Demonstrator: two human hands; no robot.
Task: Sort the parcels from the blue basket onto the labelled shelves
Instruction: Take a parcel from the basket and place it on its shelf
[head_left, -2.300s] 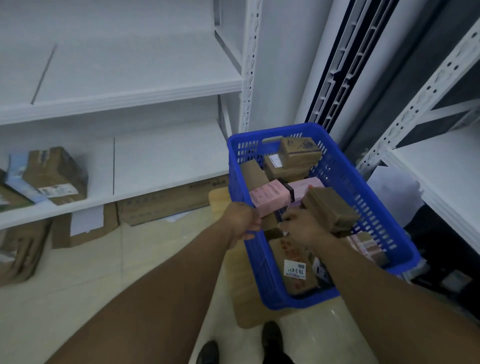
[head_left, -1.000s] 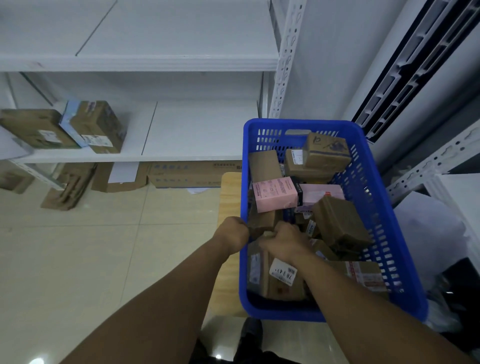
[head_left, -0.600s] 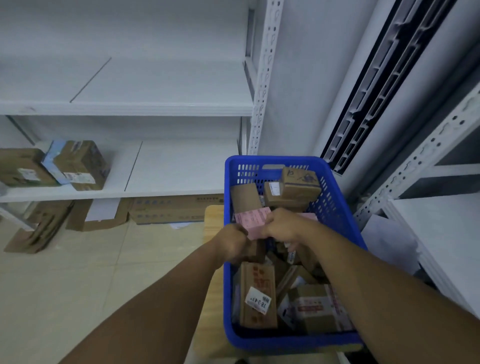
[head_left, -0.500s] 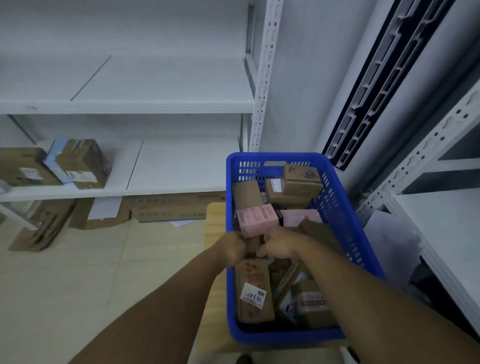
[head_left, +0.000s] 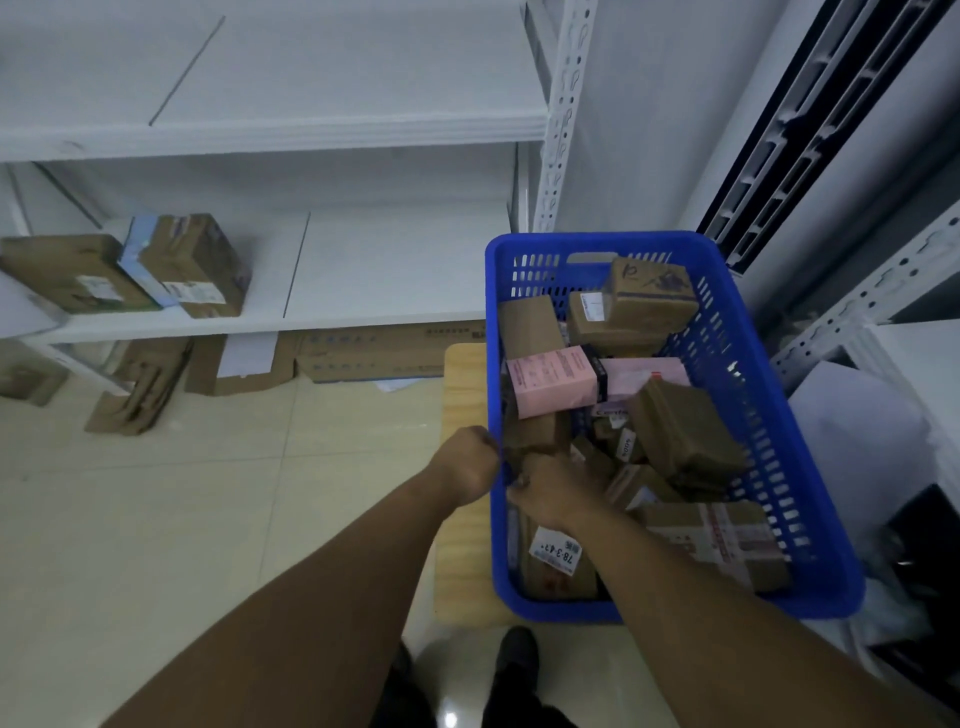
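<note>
The blue basket (head_left: 753, 415) stands on a low wooden stool (head_left: 462, 519) and holds several parcels. Among them are a pink box (head_left: 550, 382), a brown box with writing at the far end (head_left: 652, 293) and a long brown box labelled 78-3-4 (head_left: 556, 558). My left hand (head_left: 467, 465) is a fist gripping the basket's left rim. Just inside that wall, my right hand (head_left: 550, 488) curls its fingers round a small brown parcel (head_left: 535, 436). The fingertips are hidden. The white shelves (head_left: 389, 270) stand to the left.
Two brown parcels (head_left: 195, 265) (head_left: 67, 273) sit on the lower left shelf, and the shelf above (head_left: 337, 93) is bare. Flattened cartons (head_left: 384, 353) lie on the floor under it. Another white rack (head_left: 914, 353) stands at the right. My shoes (head_left: 514, 654) are below the stool.
My right hand has dropped from the pink box to the small brown parcel by the left wall. My left hand has stayed at the rim. My view has shifted.
</note>
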